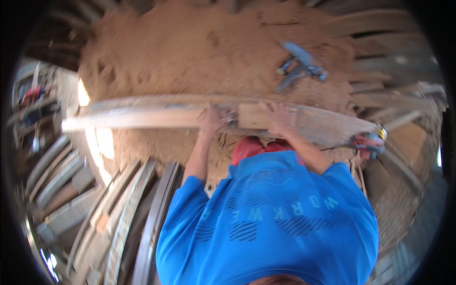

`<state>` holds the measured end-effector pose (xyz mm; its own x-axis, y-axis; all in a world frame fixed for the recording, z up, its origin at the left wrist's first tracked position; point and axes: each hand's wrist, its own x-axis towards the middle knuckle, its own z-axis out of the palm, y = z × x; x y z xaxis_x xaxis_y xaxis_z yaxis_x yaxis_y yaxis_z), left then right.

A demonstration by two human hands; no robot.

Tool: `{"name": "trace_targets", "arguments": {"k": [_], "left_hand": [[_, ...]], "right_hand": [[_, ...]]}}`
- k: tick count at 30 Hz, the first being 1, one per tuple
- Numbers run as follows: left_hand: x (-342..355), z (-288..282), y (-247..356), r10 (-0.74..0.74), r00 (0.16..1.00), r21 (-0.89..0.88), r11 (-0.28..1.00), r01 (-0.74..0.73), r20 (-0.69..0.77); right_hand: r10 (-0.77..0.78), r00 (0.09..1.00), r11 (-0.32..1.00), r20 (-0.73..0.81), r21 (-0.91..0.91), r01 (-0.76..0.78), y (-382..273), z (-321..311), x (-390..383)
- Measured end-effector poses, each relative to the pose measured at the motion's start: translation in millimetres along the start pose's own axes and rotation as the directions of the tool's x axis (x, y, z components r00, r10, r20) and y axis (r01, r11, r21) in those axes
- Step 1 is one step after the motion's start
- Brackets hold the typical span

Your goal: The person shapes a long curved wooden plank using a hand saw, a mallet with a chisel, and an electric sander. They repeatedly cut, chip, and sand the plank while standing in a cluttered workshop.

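Note:
A long pale wooden beam (142,118) runs across in front of me, resting along a rough timber bench (327,124). My left hand (209,119) lies over the beam, its blurred fingers seeming to curl around it. Right beside that hand is a small dark lump (230,118), too smeared to identify. Flat on a lighter wood piece (251,116) rests my right hand (280,118), with its fingers spread. The wood's underside and the thumbs' exact positions are hidden or blurred.
On the bench's right end sits a red-and-grey power tool (368,144). A blue tool or frame (300,65) lies on the sawdust-brown ground (190,52) beyond. Several planks (126,216) are stacked at lower left; more timber (394,66) lines the right.

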<state>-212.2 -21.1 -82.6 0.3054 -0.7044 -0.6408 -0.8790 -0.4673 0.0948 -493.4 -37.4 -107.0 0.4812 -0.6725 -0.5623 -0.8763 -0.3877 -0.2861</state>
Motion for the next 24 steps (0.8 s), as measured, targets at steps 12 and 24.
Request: {"name": "trace_targets", "arguments": {"k": [12, 24], "left_hand": [[64, -13, 47, 0.376, 0.876, 0.477, 0.737, -0.48, 0.301], [61, 15, 224, 0.766, 0.617, 0.473, 0.618, -0.629, -0.181]], "right_hand": [[0.579, 0.798, 0.722, -0.169, 0.559, -0.406, 36, -2, -73], [0.676, 0.714, 0.45, -0.18, 0.869, -0.207, 155, 18, -152]]}}
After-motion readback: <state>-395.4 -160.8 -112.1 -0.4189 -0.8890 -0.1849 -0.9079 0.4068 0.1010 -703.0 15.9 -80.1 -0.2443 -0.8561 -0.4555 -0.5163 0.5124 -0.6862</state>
